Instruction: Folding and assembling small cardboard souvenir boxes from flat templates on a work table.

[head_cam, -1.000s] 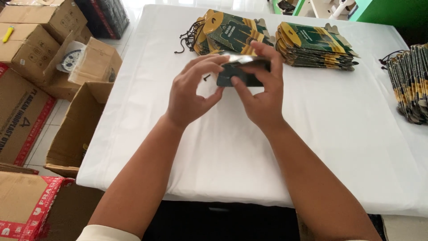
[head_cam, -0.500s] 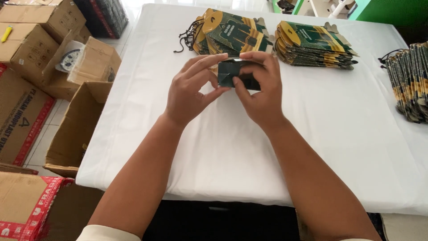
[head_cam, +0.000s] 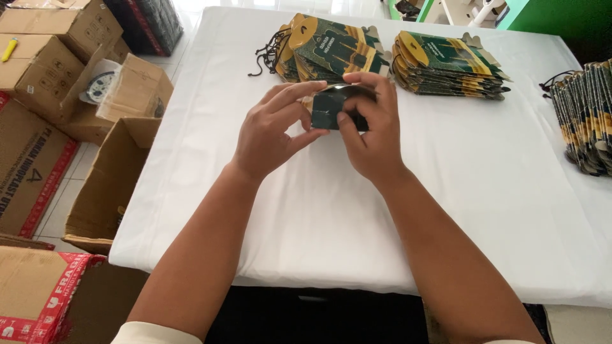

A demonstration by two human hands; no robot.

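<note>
Dark green, a small folded card box (head_cam: 331, 108) sits at upper centre of the frame, pinched between the left hand (head_cam: 268, 137) and the right hand (head_cam: 373, 137), both clasping it above the white tablecloth (head_cam: 446, 191). Just behind it lie two stacks of flat green-and-gold cartons (head_cam: 331, 48) (head_cam: 449, 64), with a third (head_cam: 590, 114) at the right edge. Open cardboard boxes (head_cam: 108, 185) stand at the left.

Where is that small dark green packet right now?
In the head view, the small dark green packet is held above the white table between the left hand and right hand, just in front of the nearest stack of flat green-and-gold packages.
</note>
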